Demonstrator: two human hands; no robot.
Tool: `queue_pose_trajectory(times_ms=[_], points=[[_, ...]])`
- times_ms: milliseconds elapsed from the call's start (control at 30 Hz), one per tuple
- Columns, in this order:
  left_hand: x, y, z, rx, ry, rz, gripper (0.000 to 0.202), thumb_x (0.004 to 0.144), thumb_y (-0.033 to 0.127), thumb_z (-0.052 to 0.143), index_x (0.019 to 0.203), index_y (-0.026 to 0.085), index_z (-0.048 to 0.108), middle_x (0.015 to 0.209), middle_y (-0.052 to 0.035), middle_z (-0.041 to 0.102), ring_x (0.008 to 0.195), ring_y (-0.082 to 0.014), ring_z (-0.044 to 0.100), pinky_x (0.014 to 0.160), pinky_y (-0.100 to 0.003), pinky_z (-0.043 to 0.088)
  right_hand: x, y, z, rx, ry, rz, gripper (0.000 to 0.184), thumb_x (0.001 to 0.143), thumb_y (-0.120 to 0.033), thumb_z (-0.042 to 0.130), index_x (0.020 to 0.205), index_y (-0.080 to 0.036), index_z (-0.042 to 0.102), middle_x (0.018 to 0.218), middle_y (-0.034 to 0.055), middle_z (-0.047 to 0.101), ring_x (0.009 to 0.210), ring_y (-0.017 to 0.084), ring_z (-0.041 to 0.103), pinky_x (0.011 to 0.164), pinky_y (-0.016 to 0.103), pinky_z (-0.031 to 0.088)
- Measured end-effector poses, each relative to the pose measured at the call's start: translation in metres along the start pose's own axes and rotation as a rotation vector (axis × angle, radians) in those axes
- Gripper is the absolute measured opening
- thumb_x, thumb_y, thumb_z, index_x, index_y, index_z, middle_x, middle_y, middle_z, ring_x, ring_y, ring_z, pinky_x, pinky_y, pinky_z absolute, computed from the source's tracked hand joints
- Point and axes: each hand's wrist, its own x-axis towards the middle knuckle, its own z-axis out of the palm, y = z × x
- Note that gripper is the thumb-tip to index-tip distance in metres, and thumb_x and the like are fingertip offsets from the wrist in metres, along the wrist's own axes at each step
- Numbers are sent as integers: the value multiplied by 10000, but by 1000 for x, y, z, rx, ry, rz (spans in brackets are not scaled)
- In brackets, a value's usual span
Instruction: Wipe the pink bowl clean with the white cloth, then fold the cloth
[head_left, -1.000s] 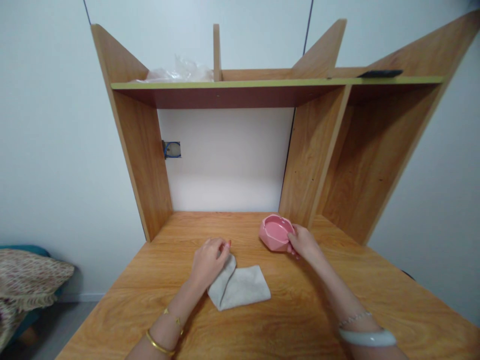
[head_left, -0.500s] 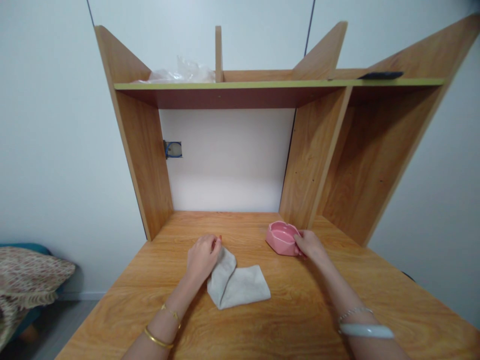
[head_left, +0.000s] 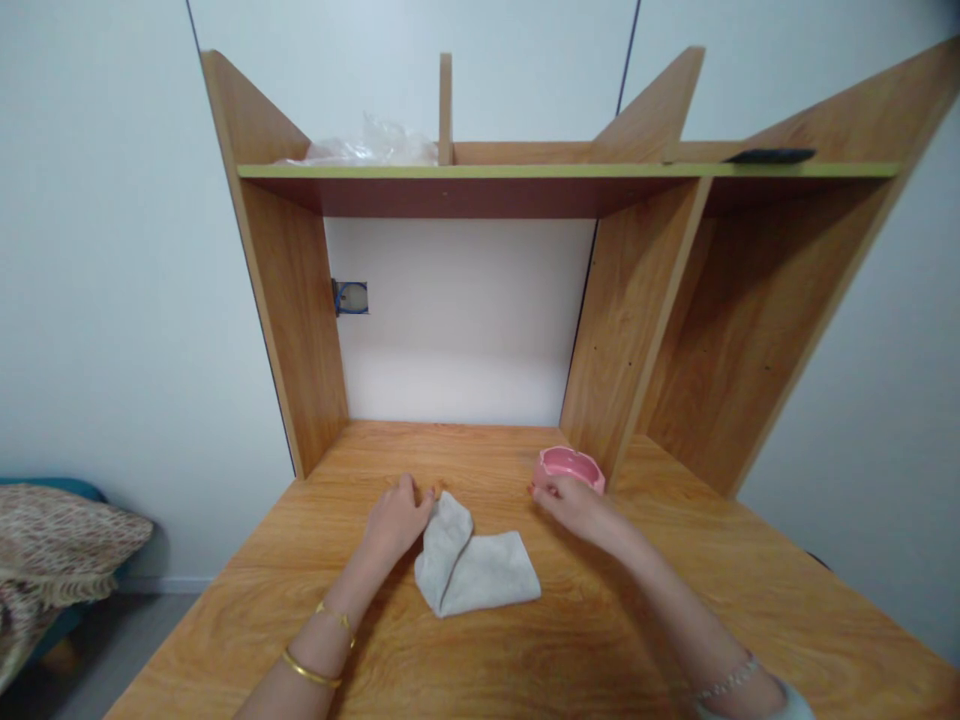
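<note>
A pink faceted ashtray point(head_left: 576, 466) sits on the desk near the upright panel. My right hand point(head_left: 571, 506) is just in front of it and covers part of its near side; the fingers are loosely bent and somewhat apart, with nothing visible in them. A light grey folded cloth point(head_left: 491, 575) lies flat in a bent shape on the desk. Beside its upper left part rests my left hand point(head_left: 399, 515), loosely bent, its thumb close to the cloth's edge. Whether the thumb touches the cloth is hard to see.
The wooden desk point(head_left: 300, 560) carries a hutch with a green-edged shelf point(head_left: 525, 172). Crumpled clear plastic point(head_left: 375, 145) and a dark flat object point(head_left: 772, 156) lie on that shelf. An open socket box point(head_left: 351, 298) shows in the back wall. Patterned fabric point(head_left: 67, 545) is at far left.
My right hand has left the ashtray's right side and moved left across its front. My left hand has shifted slightly left, off the cloth's upper corner. Ashtray and cloth stay about where they were.
</note>
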Motion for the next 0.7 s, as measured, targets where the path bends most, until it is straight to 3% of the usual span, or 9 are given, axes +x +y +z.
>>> queue_pose_trajectory(times_ms=[100,167,267,367,500,567,700], points=[[1,-3,2,-23,-26,-29,352,836,412,339,955,113,482,850,-144,631,790,-240,591,612,-281,362,-11,-11,21,151,-306,-21,410,780,-462,405,484,-179,432,384,-39,398,366,83,371,404,216,228],[2,-5,7,-108,-25,-15,366,824,434,353,963,118,474,849,-137,627,791,-237,588,623,-283,370,-15,-13,30,223,-388,-56,396,744,-465,455,473,-182,397,372,-71,323,356,58,299,391,211,180],[4,-5,17,-299,-13,42,360,778,393,449,1026,133,443,814,-90,617,737,-202,580,614,-267,380,-16,-15,35,264,-393,-67,265,660,-326,552,493,-173,413,418,-87,302,405,45,264,401,205,145],[6,-2,25,-481,-6,80,397,711,231,513,1083,142,408,686,-9,568,633,-159,550,569,-240,379,-16,-16,34,283,-392,-20,137,600,-204,548,531,-171,434,452,-88,327,437,47,279,407,203,145],[10,-2,17,-613,149,94,430,708,191,483,1122,142,378,647,29,498,612,-139,527,582,-234,399,-16,-12,24,377,-368,-1,86,585,-146,513,611,-176,436,476,-87,387,451,51,347,412,180,201],[10,-4,6,-555,257,115,438,742,208,443,1166,151,347,683,21,495,640,-143,533,613,-246,410,-15,-7,18,446,-353,16,107,591,-139,502,651,-184,425,478,-89,402,446,59,383,412,171,242],[6,-8,-16,-151,367,133,454,774,229,415,1217,174,333,812,-29,548,793,-186,543,719,-291,398,-12,4,4,481,-332,67,152,596,-154,519,676,-193,396,490,-90,422,438,67,434,414,166,319]])
